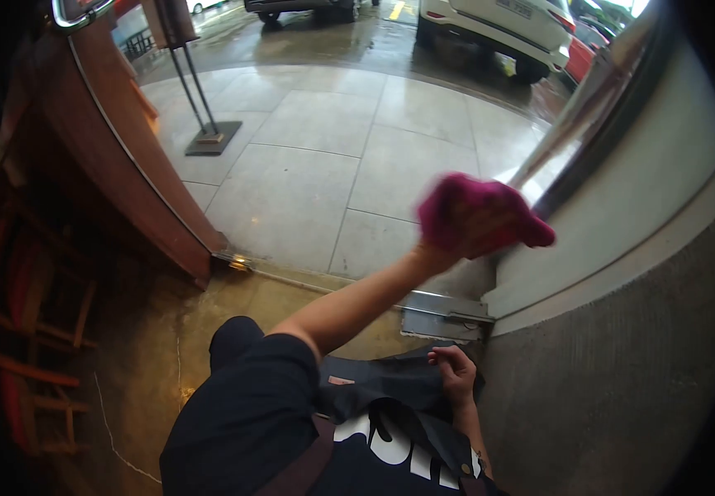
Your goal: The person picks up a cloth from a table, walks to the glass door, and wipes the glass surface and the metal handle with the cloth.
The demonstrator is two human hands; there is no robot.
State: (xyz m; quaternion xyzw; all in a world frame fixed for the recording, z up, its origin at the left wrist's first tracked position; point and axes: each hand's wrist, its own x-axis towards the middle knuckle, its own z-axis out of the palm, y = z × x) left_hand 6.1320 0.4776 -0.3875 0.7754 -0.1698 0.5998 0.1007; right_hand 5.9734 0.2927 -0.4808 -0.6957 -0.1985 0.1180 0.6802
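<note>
- The right hand (pixel 455 372) is resting low, near the body, with its fingers curling closed on the dark garment (pixel 382 388) at the waist. Holding the fabric back this way is probably keeping it off the wet floor (pixel 167 331).
- The left arm is reaching across to the right. The left hand (pixel 433 255) is lying almost wholly under the pink cloth (pixel 477 217), so I cannot tell whether it is gripping the cloth or pressing it flat.
- The pink cloth is sitting at the near left edge of the pale panel (pixel 622 190), apparently touching it. Wiping would likely go best with a flat palm, overlapping strokes and steady pressure right into the edge.
- Motion is blurring the cloth, so its folds and texture are hard to make out.
- The metal plate (pixel 444 310) on the threshold is lying just below the cloth.
- On the left, the chairs (pixel 35 331) are sinking into shadow beside the wooden door frame (pixel 138 178).
- Farther off, the wet pavement (pixel 324 157) is carrying a sign stand (pixel 213 136), whose top is cut off.
- The white car (pixel 498 25), farthest away, is showing only in part.
</note>
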